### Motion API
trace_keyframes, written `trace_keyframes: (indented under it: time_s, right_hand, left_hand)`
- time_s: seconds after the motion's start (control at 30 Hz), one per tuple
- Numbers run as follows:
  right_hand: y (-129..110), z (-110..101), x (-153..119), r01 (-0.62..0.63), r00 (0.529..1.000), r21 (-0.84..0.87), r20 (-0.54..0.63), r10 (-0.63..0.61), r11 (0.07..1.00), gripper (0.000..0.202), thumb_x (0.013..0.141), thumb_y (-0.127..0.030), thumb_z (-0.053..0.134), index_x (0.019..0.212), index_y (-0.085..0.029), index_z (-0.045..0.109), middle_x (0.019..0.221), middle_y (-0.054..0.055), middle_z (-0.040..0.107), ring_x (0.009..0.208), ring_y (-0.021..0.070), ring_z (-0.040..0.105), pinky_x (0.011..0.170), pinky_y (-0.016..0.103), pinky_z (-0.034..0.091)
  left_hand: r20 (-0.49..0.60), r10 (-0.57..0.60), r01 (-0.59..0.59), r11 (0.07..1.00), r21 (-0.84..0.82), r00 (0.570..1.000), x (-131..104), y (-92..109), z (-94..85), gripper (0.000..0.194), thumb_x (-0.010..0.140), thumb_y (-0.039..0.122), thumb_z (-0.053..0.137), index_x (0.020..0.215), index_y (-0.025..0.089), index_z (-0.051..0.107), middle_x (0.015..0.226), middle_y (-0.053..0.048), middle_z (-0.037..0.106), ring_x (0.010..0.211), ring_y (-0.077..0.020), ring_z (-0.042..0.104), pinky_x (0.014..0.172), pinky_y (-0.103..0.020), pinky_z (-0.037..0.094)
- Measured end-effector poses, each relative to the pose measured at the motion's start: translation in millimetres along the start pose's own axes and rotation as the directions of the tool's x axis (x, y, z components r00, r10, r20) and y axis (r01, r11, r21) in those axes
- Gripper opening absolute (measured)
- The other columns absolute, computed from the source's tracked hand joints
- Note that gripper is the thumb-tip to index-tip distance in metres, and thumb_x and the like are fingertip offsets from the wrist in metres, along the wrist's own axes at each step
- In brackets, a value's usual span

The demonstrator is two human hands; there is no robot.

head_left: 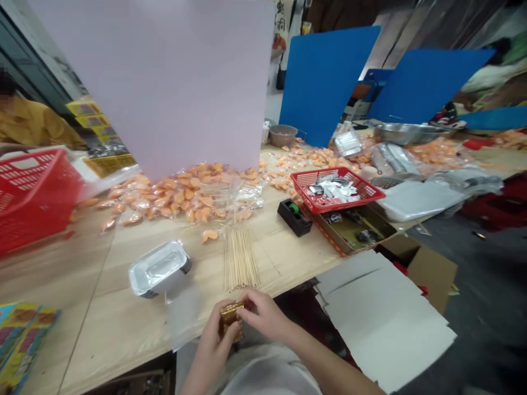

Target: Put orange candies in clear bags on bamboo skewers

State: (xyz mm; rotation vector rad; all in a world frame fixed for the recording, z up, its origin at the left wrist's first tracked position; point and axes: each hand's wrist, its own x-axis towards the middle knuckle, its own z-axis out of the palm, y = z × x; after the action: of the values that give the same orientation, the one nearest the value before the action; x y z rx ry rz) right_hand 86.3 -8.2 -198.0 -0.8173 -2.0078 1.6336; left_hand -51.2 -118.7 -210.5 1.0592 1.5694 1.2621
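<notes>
Close to my body, just off the table's front edge, both hands hold a small shiny gold foil packet (230, 312). My left hand (220, 332) is wrapped around its left side, thumb across the front. From the right, my right hand (259, 310) pinches its upper edge between thumb and fingers. What the packet contains is hidden. Just beyond my hands lies a spread bundle of thin wooden sticks (241, 260). To the left of the sticks stands a foil tray (160, 266), with a clear plastic bag (183, 312) lying by the table edge.
Orange pieces in clear wrappers (177, 197) are heaped behind the sticks. A black tape dispenser (294, 216) and a red basket (337, 189) of silvery packets stand at right. A larger red basket (37, 197) is at left, near a person in yellow (37, 123). White sheets (382, 318) lie lower right.
</notes>
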Motion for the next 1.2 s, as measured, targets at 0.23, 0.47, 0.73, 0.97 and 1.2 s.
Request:
trace_keyframes:
  time_s: [0.23, 0.47, 0.73, 0.97, 1.2]
  right_hand:
    - [-2, 3, -4, 0.034, 0.999, -0.042, 0.041, -0.032, 0.999, 0.006, 0.086, -0.024, 0.055, 0.082, -0.02, 0.057, 0.073, -0.003, 0.054, 0.068, 0.0121, 0.05, 0.063, 0.024, 0.037]
    - [6, 10, 1, 0.115, 0.991, -0.252, 0.089, -0.095, 0.961, 0.009, 0.086, -0.019, 0.05, 0.078, -0.019, 0.056, 0.075, 0.0, 0.056, 0.071, 0.0143, 0.052, 0.065, 0.026, 0.037]
    - [16, 18, 4, 0.136, 0.98, -0.27, 0.179, -0.089, 0.953, 0.017, 0.092, -0.026, 0.044, 0.082, -0.019, 0.057, 0.078, 0.003, 0.059, 0.073, 0.0175, 0.055, 0.067, 0.029, 0.041]
    - [21, 23, 5, 0.107, 0.977, -0.244, 0.205, -0.057, 0.964, 0.019, 0.093, -0.029, 0.044, 0.086, -0.019, 0.059, 0.081, 0.005, 0.063, 0.075, 0.0184, 0.059, 0.069, 0.03, 0.045]
    - [32, 19, 11, 0.129, 0.97, -0.227, 0.231, -0.075, 0.965, 0.024, 0.095, -0.035, 0.043, 0.09, -0.02, 0.061, 0.084, 0.005, 0.065, 0.078, 0.0186, 0.062, 0.072, 0.03, 0.048]
  left_hand:
    - [-0.104, 0.054, -0.041, 0.992, 0.117, 0.993, -2, 2, -2.3, 0.022, 0.087, 0.042, 0.055, 0.097, 0.027, 0.067, 0.099, -0.007, 0.069, 0.095, -0.0269, 0.064, 0.086, -0.038, 0.05]
    - [-0.115, 0.085, -0.07, 0.989, 0.131, 0.99, -7, -5, -3.0, 0.02, 0.092, 0.031, 0.05, 0.101, 0.021, 0.065, 0.1, -0.007, 0.068, 0.097, -0.0228, 0.062, 0.088, -0.036, 0.047]
    - [-0.124, 0.082, -0.061, 0.985, 0.164, 0.989, -14, -8, -5.0, 0.019, 0.093, 0.024, 0.047, 0.103, 0.021, 0.064, 0.101, -0.006, 0.067, 0.097, -0.0201, 0.06, 0.087, -0.032, 0.045]
    - [-0.152, 0.06, -0.041, 0.992, 0.123, 0.987, -18, -11, -4.7, 0.021, 0.092, 0.018, 0.047, 0.105, 0.021, 0.063, 0.103, -0.006, 0.066, 0.097, -0.0193, 0.059, 0.088, -0.032, 0.045]
    - [-0.171, 0.069, -0.051, 0.993, 0.11, 0.983, -13, -7, -4.4, 0.02, 0.091, 0.017, 0.049, 0.105, 0.021, 0.063, 0.104, -0.006, 0.066, 0.099, -0.019, 0.06, 0.089, -0.031, 0.045]
